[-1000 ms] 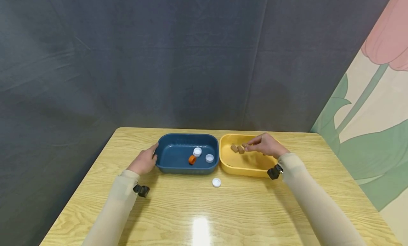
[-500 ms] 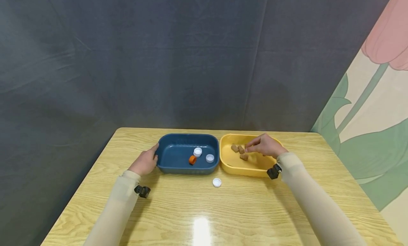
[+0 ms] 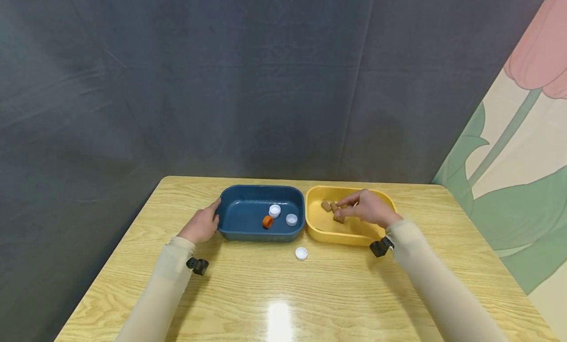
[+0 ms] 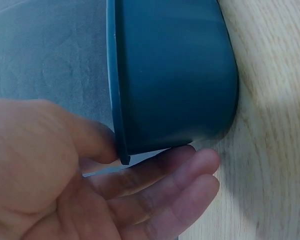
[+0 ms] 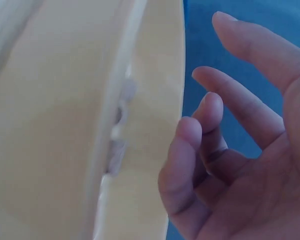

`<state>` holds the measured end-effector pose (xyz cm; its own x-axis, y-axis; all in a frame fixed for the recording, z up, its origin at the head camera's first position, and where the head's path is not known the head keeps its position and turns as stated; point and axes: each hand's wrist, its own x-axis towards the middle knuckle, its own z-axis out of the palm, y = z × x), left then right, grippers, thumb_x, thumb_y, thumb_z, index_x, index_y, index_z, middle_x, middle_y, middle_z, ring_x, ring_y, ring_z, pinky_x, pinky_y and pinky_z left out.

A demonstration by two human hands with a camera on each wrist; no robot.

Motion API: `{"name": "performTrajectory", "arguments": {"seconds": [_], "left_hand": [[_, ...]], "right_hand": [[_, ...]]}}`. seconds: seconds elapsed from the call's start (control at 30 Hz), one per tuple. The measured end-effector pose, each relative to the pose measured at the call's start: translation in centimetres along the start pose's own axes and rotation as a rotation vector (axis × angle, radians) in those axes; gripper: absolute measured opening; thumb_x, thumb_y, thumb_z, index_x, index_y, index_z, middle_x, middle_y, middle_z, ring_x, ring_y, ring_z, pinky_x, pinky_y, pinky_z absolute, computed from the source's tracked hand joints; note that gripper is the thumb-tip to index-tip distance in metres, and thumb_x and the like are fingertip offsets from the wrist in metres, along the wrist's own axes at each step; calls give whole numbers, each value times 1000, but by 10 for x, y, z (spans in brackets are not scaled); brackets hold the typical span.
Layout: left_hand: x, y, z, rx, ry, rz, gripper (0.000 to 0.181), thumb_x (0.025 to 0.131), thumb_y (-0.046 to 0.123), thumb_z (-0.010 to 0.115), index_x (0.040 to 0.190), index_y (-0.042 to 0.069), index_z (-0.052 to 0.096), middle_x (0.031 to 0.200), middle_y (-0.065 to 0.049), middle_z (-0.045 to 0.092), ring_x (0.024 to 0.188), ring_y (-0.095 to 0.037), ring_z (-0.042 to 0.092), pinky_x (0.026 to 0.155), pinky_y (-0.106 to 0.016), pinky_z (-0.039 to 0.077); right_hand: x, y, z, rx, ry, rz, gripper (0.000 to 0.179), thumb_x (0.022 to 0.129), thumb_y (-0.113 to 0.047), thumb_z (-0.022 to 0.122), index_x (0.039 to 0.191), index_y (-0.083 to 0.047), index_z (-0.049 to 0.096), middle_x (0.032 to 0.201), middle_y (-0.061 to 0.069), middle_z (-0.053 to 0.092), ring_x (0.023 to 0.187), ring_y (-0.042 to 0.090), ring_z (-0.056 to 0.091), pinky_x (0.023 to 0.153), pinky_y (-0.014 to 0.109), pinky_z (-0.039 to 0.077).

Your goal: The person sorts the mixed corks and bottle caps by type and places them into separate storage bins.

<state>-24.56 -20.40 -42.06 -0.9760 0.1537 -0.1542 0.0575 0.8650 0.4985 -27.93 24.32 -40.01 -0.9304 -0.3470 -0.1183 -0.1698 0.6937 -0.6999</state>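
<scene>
My left hand holds the left end of the blue bin; in the left wrist view the thumb lies at the rim and the fingers are against the outer wall. Inside it are two white bottle caps and an orange cap. Over the yellow bin hovers my right hand, beside several small brown blocks. The right wrist view shows its thumb and fingers apart with nothing between them. The hand hides part of the bin's right side.
Another white cap lies on the wooden table in front of the bins, which stand side by side. A dark cloth hangs behind the table. A wall with a painted flower is at the right.
One brown block has come to lie in front of the others in the yellow bin. My right hand's fingers have spread and the hand has shifted slightly toward the blocks. The left hand has stayed put.
</scene>
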Motion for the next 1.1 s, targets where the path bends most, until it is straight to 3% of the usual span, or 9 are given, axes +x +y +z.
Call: {"name": "performTrajectory", "arguments": {"seconds": [0.1,0.23,0.3,0.47,0.57,0.7,0.9,1.1], "left_hand": [[0,0,0,-1,4,3,57,105,8,41,157,-5,22,83,-15,58,53,-15,43,59,-31,40],[1,-1,1,-7,4,4,57,105,8,40,157,-4,21,77,-13,55,52,-15,42,59,-32,40],[0,-2,1,-2,12,11,57,104,7,41,157,-5,22,88,-17,60,55,-17,44,61,-33,41],[-1,-2,1,-12,7,14,57,104,7,40,157,-5,21,75,-12,57,52,-15,42,59,-32,41],[0,-1,0,-22,0,20,58,105,8,39,157,-6,19,60,-2,43,48,-13,39,56,-30,40],[1,-1,-2,-12,7,26,58,104,7,40,157,-6,19,58,-1,42,48,-12,39,55,-30,39],[1,-1,-2,-17,1,15,58,104,8,39,157,-5,19,59,-2,44,47,-12,40,55,-30,40],[0,-2,0,-20,-5,12,58,104,7,39,158,-5,18,58,-2,45,47,-12,40,55,-30,40]], "right_hand": [[-7,-11,6,23,-6,-68,42,82,-35,82,115,-10,77,105,11,72,74,18,55,60,30,49],[-18,-25,17,74,-37,-152,37,81,-30,84,112,-10,78,82,5,66,68,17,51,56,24,40],[-24,-31,24,95,-54,-183,36,80,-28,84,111,-9,78,78,3,61,71,18,50,59,23,38],[-40,-39,45,138,-114,-226,37,81,-26,84,114,-11,77,77,1,55,75,18,51,62,23,39],[-47,-36,63,196,-164,-234,40,82,-24,83,118,-8,75,78,0,56,74,14,51,61,22,39],[-50,-31,83,251,-198,-231,46,82,-20,83,122,-1,71,77,0,60,68,10,51,55,20,40],[-46,-25,103,272,-179,-196,51,80,-21,84,124,0,69,76,3,61,60,9,51,46,20,40],[-41,-23,114,214,-174,-177,53,78,-24,86,123,-1,70,71,1,60,54,6,47,47,20,38]]}}
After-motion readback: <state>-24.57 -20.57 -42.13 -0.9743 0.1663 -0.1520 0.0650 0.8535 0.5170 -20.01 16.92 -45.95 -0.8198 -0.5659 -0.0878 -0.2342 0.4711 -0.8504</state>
